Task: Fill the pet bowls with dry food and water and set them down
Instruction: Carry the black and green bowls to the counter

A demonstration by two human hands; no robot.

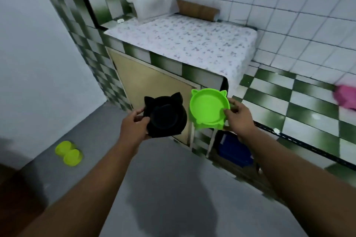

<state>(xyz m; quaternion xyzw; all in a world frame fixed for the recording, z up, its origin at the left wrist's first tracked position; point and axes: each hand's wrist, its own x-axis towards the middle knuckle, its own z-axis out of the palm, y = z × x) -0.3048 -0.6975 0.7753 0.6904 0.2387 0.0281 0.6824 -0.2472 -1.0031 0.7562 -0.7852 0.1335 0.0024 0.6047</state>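
no readable text, labels or numbers anywhere

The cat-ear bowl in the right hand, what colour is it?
Bright green bowl, held by the right hand, seen in the head view.

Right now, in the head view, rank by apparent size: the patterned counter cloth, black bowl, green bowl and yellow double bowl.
1. patterned counter cloth
2. black bowl and green bowl: look alike, unranked
3. yellow double bowl, smallest; it lies farther off, so true size is unsure
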